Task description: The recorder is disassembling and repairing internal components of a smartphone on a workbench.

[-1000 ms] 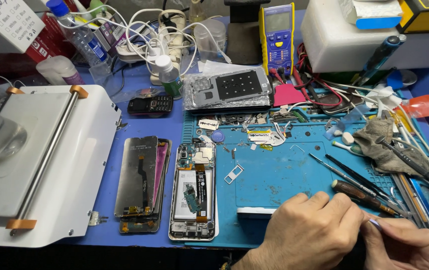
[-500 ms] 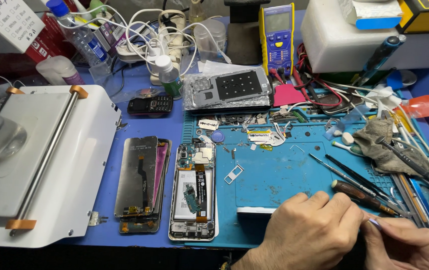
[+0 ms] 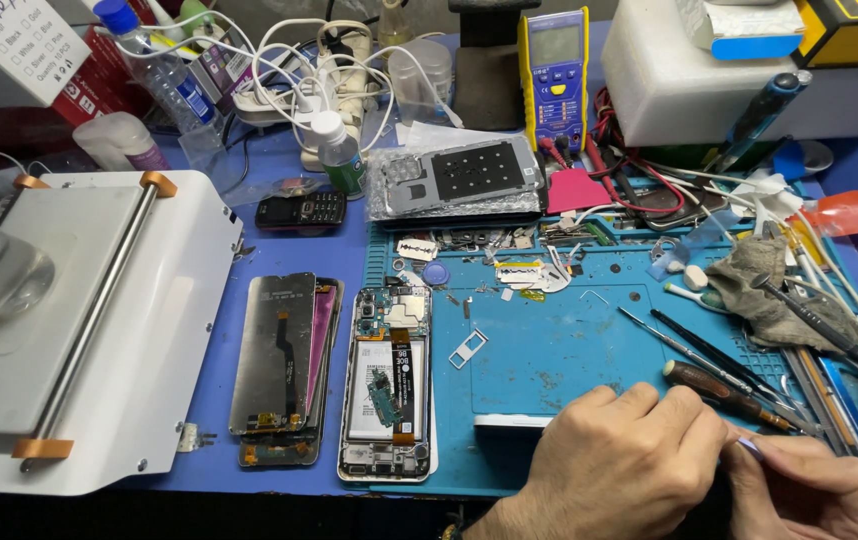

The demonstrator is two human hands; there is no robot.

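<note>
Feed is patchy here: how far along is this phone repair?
Done: the opened phone lies with its board and battery bare, and its screen panel beside it. In hand: left hand and right hand meet over something small, hidden. Left: the phone is not yet closed.

head cam | looks steeply down | near, over blue mat (image 3: 559, 350)
</note>
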